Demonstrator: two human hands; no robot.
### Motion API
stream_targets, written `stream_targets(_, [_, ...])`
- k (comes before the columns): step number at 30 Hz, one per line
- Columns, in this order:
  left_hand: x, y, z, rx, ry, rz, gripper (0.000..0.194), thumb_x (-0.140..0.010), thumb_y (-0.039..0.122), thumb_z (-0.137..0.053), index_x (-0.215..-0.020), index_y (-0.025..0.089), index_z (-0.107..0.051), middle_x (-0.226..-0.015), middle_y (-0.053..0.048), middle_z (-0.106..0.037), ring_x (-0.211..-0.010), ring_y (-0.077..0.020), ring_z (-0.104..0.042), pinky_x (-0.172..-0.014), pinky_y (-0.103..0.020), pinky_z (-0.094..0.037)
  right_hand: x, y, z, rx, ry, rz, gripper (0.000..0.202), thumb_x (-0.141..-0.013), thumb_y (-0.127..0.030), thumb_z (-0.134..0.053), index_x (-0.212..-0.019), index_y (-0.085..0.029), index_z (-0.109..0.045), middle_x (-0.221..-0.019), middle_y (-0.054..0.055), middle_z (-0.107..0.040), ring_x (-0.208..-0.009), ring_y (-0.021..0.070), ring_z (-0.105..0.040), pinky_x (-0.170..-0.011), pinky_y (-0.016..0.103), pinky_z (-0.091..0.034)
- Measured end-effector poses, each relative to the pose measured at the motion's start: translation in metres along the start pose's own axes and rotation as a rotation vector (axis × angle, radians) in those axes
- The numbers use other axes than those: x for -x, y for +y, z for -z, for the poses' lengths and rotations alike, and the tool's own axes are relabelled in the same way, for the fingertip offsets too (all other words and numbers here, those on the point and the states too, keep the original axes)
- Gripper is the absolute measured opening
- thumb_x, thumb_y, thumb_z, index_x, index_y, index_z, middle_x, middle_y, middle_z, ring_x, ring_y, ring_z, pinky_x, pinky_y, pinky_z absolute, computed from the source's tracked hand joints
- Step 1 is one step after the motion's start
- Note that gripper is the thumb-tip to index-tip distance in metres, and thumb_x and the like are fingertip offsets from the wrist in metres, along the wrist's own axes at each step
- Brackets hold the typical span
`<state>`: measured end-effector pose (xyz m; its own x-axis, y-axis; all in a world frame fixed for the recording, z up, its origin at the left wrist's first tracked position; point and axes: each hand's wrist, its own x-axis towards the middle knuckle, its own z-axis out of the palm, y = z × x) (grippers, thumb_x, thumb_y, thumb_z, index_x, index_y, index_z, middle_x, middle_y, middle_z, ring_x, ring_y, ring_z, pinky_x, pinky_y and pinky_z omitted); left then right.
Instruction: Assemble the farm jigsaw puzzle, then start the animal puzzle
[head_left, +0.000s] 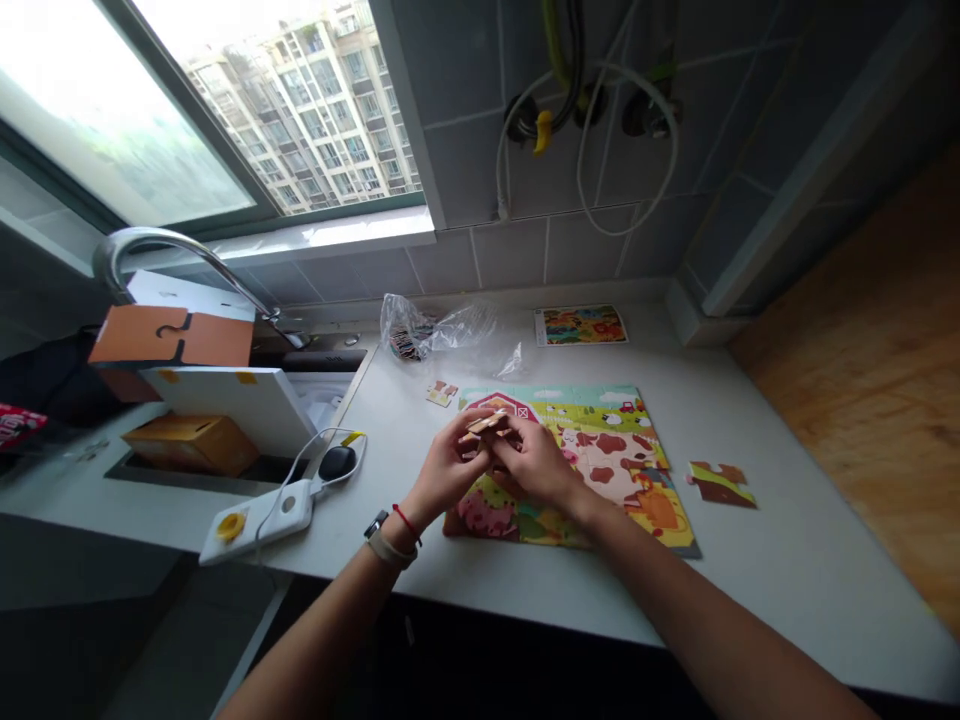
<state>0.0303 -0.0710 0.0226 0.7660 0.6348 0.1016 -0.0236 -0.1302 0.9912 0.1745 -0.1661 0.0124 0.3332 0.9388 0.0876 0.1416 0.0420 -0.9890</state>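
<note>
Both of my hands meet above a farm jigsaw puzzle (600, 455) that lies on the counter. Between the fingertips they grip small brown puzzle pieces (487, 423), seen edge-on; how many cannot be told. My left hand (448, 462) is closed on them from the left, and my right hand (536, 460) from the right. The puzzle shows a red barn, a spotted cow, a pink pig and sheep, and my hands and right forearm cover part of it. Loose joined pieces (722, 484) rest to its right, and another small piece (442, 393) lies at its upper left.
A crumpled clear plastic bag (469, 335) and a printed picture card (581, 326) lie behind the puzzle. To the left are a white power strip (259, 520) with a cable, a sink with a curved faucet (172, 240), and a cardboard box (191, 445).
</note>
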Motion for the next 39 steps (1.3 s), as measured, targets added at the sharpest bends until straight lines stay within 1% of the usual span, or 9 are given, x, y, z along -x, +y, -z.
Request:
stream_targets(8, [-0.042,0.000,-0.048,0.159,-0.209,-0.050,0.064,-0.089,0.024,-0.079,-0.151,0.020,-0.063,-0.121,-0.013,-0.079,-0.095,-0.0242,-0.081,-0.076,-0.030,-0.069,0.008,-0.010,0.089,-0.003,-0.016,-0.100,0.041,-0.090,-0.049,-0.078,-0.118,-0.020,-0.072,-0.109,0.010,-0.080,-0.098,0.0258,-0.078,-0.083,0.035,-0.064])
stream_targets(15, [-0.045,-0.012,-0.051,0.078,-0.205,-0.146,0.050,-0.101,0.030,-0.067,-0.150,0.019,-0.065,-0.123,-0.014,-0.079,-0.083,-0.0183,-0.078,-0.069,-0.027,-0.066,0.036,0.003,0.142,0.133,0.075,-0.262,0.053,-0.087,-0.053,-0.081,-0.128,-0.020,-0.076,-0.101,0.007,-0.075,-0.070,0.0170,-0.071,-0.063,0.030,-0.060])
stream_targets(19, [-0.040,-0.017,-0.050,-0.035,-0.186,-0.155,0.046,-0.102,0.028,-0.065,-0.147,0.019,-0.067,-0.102,-0.008,-0.082,-0.057,-0.0105,-0.065,-0.049,-0.020,-0.053,0.045,0.000,0.152,0.275,-0.115,-0.220,0.027,-0.090,-0.046,-0.079,-0.100,-0.021,-0.085,-0.093,0.008,-0.077,-0.082,0.0212,-0.072,-0.073,0.033,-0.060])
stream_targets(22, [-0.039,-0.017,-0.052,-0.152,-0.164,-0.261,0.042,-0.100,0.024,-0.066,-0.142,0.022,-0.071,-0.101,-0.006,-0.083,-0.069,-0.0142,-0.072,-0.064,-0.025,-0.063,0.047,-0.002,0.155,0.261,-0.123,-0.254,0.025,-0.089,-0.046,-0.081,-0.089,-0.021,-0.082,-0.090,0.008,-0.077,-0.080,0.0208,-0.071,-0.070,0.031,-0.059])
stream_targets(26, [-0.037,-0.019,-0.053,-0.270,-0.191,-0.364,0.044,-0.101,0.022,-0.063,-0.144,0.023,-0.070,-0.120,-0.009,-0.082,-0.103,-0.0218,-0.080,-0.095,-0.037,-0.066,0.050,-0.003,0.159,0.076,-0.010,-0.377,0.042,-0.086,-0.046,-0.084,-0.120,-0.023,-0.074,-0.088,0.002,-0.072,-0.064,0.0149,-0.068,-0.058,0.028,-0.059])
stream_targets(29, [-0.035,-0.020,-0.053,-0.324,-0.227,-0.389,0.046,-0.100,0.021,-0.062,-0.146,0.023,-0.068,-0.128,-0.009,-0.079,-0.113,-0.0241,-0.078,-0.100,-0.040,-0.065,0.053,-0.007,0.160,0.016,-0.128,-0.455,0.072,-0.089,-0.040,-0.082,-0.155,-0.030,-0.054,-0.095,0.001,-0.074,-0.071,0.0171,-0.075,-0.070,0.033,-0.067])
stream_targets(31, [-0.035,-0.020,-0.053,-0.311,-0.224,-0.380,0.048,-0.097,0.019,-0.063,-0.145,0.024,-0.068,-0.128,-0.009,-0.079,-0.114,-0.0242,-0.078,-0.101,-0.040,-0.065,0.053,-0.009,0.160,0.085,-0.244,-0.492,0.071,-0.092,-0.039,-0.078,-0.158,-0.030,-0.053,-0.099,0.003,-0.077,-0.077,0.0191,-0.077,-0.078,0.037,-0.068])
stream_targets(35, [-0.036,-0.019,-0.053,-0.271,-0.214,-0.381,0.050,-0.094,0.016,-0.064,-0.143,0.025,-0.069,-0.129,-0.008,-0.078,-0.117,-0.0241,-0.077,-0.103,-0.039,-0.064,0.053,-0.010,0.161,0.330,-0.301,-0.441,0.038,-0.089,-0.045,-0.082,-0.120,-0.023,-0.081,-0.112,0.011,-0.082,-0.085,0.0236,-0.079,-0.078,0.036,-0.067])
stream_targets(39, [-0.036,-0.021,-0.053,-0.377,-0.257,-0.447,0.047,-0.102,0.020,-0.056,-0.150,0.020,-0.063,-0.131,-0.011,-0.077,-0.116,-0.0246,-0.077,-0.099,-0.037,-0.064,0.053,-0.011,0.163,0.353,-0.310,-0.428,0.037,-0.092,-0.054,-0.078,-0.107,-0.021,-0.085,-0.106,0.010,-0.085,-0.086,0.0246,-0.080,-0.077,0.034,-0.065])
